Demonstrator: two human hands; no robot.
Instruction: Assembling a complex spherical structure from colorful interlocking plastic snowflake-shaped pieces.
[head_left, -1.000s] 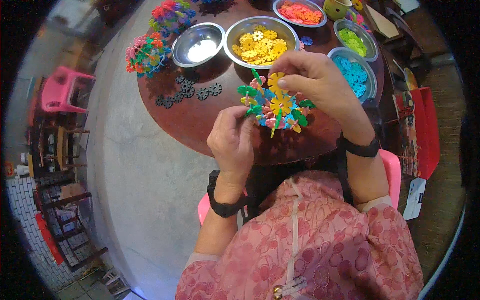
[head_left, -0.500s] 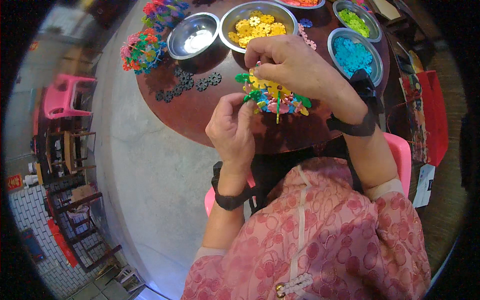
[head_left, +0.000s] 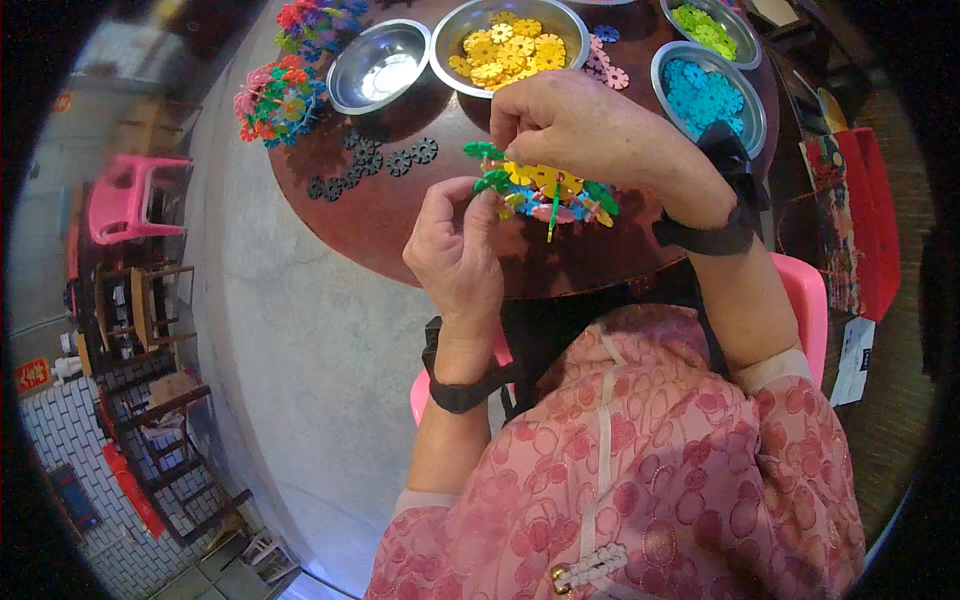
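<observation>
Between my hands, above the near part of the round table, is a model of interlocking plastic snowflake discs point(head_left: 546, 184), mixed yellow, green, blue and pink. My left hand point(head_left: 458, 248) pinches a green disc point(head_left: 491, 181) at the model's left side between thumb and fingertips. From the right, my right hand point(head_left: 580, 125) reaches over the top of the model with its fingers curled down onto it. What those fingertips grip, if anything, is hidden behind the hand. Green discs stick out at both ends, and one green disc hangs edge-on at the front.
Metal bowls hold yellow discs point(head_left: 510, 50), blue discs point(head_left: 704, 95) and green discs point(head_left: 705, 33); another bowl point(head_left: 380, 68) looks bare inside. Black discs point(head_left: 368, 158) and pink discs point(head_left: 603, 68) lie on the brown table point(head_left: 390, 235). Finished-looking colourful disc clusters point(head_left: 280, 103) stand at the left edge.
The model has turned or tilted slightly between my hands. Both hands keep nearly the same grip, and the whole view has shifted a little.
</observation>
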